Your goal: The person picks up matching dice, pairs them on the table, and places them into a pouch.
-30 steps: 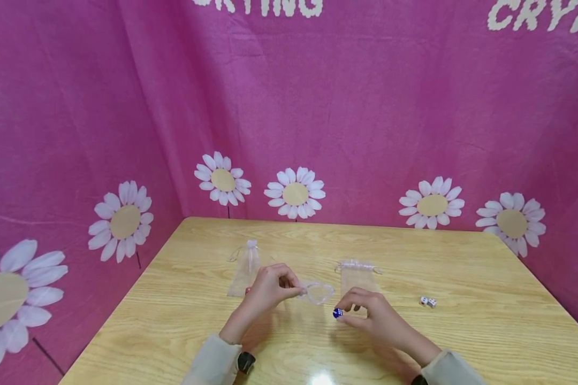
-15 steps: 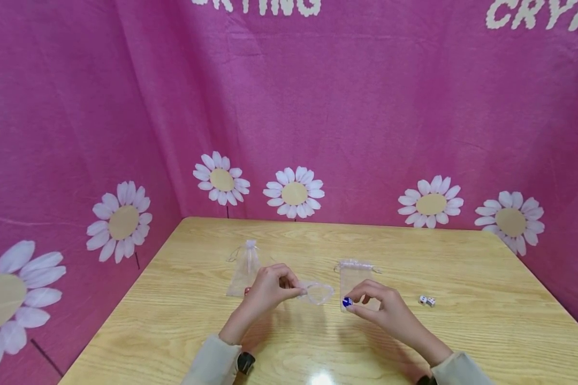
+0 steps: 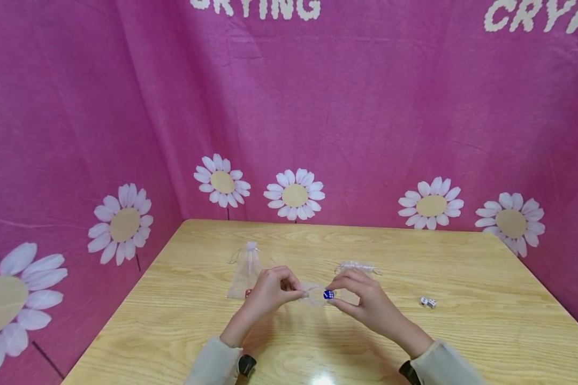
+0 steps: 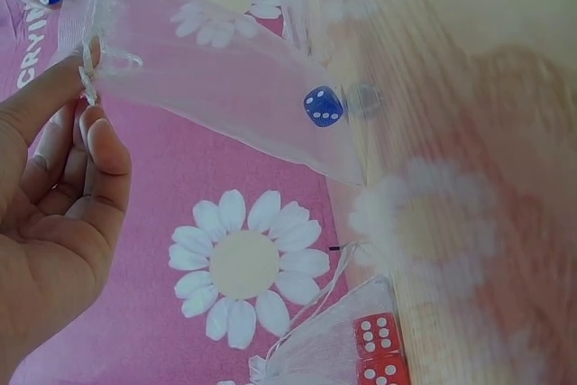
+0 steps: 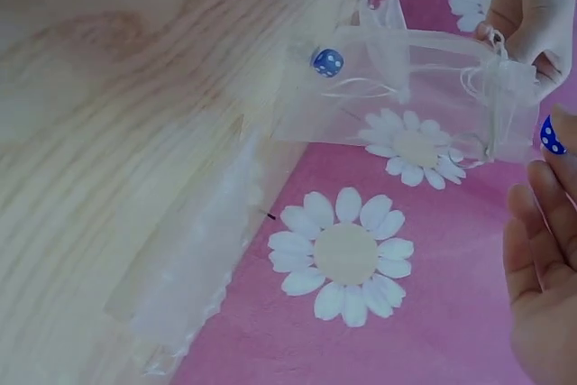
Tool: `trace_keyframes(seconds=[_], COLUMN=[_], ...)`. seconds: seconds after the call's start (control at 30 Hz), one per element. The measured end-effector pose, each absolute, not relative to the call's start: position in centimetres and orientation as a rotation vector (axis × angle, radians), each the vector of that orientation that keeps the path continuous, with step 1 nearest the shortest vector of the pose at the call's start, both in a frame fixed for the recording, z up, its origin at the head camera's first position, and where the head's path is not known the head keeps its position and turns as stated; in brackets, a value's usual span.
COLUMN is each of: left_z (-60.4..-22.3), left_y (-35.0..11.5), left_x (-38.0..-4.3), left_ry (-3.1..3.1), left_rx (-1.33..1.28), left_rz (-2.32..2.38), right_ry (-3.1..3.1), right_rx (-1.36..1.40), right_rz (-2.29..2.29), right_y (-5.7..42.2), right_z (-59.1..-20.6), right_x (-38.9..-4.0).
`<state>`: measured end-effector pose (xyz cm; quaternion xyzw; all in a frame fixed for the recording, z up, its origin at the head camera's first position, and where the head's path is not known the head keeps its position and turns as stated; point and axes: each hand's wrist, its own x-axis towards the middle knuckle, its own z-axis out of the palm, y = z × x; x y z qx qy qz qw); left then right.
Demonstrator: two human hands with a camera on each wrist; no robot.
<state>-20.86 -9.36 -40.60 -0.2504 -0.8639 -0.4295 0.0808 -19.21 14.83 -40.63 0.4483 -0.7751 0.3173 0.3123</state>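
A sheer white drawstring pouch [image 4: 198,60] hangs from my left hand [image 3: 272,291], which pinches its rim between thumb and finger. One blue die [image 4: 323,107] with white dots shows low inside this pouch. My right hand [image 3: 368,299] holds a second blue die [image 3: 328,294] between thumb and fingertips, right at the pouch's mouth. In the right wrist view, this die [image 5: 552,135] is just outside the pouch's upper edge, partly covered by the fingers.
Behind my left hand, a similar pouch [image 3: 247,267], gathered at the top, contains red dice [image 4: 377,337]. Another pouch [image 3: 356,266] lies flat behind my right hand, partly hidden. Two white dice [image 3: 427,302] lie to the right on the wooden table [image 3: 486,331].
My right hand first shifted right and up with the blue die, then came left to the pouch's mouth. My left hand has stayed in place, pinching the pouch.
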Motion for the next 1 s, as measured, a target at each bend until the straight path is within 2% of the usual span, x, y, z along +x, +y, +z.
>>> trace_keyframes(seconds=[0.5,0.73,1.0], left_z=[-40.51,-40.62,-40.84], left_y=[-9.16,-9.25,-9.44], left_x=[-20.80,-20.92,-21.01], left_ry=[-2.577,-2.571,-2.549], left_rx=[-0.801,-0.820,-0.825], left_rz=[-1.294,-1.299,-1.307], right_ry=[-1.989,-1.971,-2.044], right_rx=[1.181,1.194,1.127], right_rz=[0.491,0.552,0.823], right_y=[13.89,13.88,14.43], right_z=[-40.48,-40.68,-41.28], right_x=[-19.73,-19.69,-19.35])
